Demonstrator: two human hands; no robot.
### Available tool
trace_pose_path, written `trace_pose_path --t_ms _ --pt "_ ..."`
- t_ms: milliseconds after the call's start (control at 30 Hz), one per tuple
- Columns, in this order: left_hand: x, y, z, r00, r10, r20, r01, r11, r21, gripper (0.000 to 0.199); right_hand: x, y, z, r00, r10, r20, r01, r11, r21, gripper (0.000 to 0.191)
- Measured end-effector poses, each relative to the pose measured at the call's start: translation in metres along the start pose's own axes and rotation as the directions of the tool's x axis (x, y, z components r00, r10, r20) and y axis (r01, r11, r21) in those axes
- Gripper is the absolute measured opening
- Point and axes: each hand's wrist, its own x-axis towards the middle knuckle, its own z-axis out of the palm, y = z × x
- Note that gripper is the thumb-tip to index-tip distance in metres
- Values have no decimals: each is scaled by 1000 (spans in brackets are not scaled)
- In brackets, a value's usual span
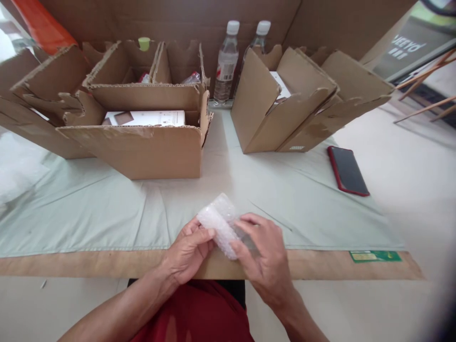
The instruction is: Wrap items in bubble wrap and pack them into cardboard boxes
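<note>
Left hand (194,247) pinches clear bubble-wrap packet (219,228), thumb on top; right hand (265,254) grips its other edge, fingers slightly blurred. Packet sits nearer the counter's (142,263) front edge than the open brown cardboard box (164,154).

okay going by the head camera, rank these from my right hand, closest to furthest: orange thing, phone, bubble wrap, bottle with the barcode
1. Bubble wrap: at the right hand, on its left side.
2. Phone: ahead, right.
3. Barcoded bottle: at the back, slightly left.
4. Orange thing: back left corner.
</note>
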Motion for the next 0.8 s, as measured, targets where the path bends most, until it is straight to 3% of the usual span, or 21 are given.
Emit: trace_pose_path --t_ms 67,100,200,267,400,467,533,633,700,800 --pt "-2 2 -2 1000 14 7 -14 1000 -2 49 3 6 -8 995 77 -57 -73 995 67 32" --pt "-4 3 -3 999 31 14 -31 999 12 49 5 9 -10 992 125 -31 -119 982 149 36" --pt "-7 4 -7 994 105 14 -106 991 84 48 11 10 -9 957 183 227 -261 883 389 41" --pt "-7 2 -8 986 168 -18 -164 977 134 49 11 4 0 923 181 339 -319 853 413 41" --pt "-3 2 -13 958 263 -113 -234 947 222 45 4 -7 20 926 289 244 -356 882 308 33" --pt "-4 6 -17 967 240 -85 -212 944 252 45 1 -5 23 924 328 198 -376 875 304 27" --pt "-5 13 -23 983 185 16 -183 950 253 51 1 1 19 913 336 232 -400 850 343 25" --pt "-7 24 -32 982 100 158 -140 955 262 69 3 11 9 887 272 373 -415 824 386 25" --pt "-7 27 -36 984 71 163 -120 941 317 61 3 17 5 876 260 407 -421 824 379 26" --pt "-6 25 -40 990 119 79 -140 927 349 42 1 21 5 870 318 376 -463 790 402 36"
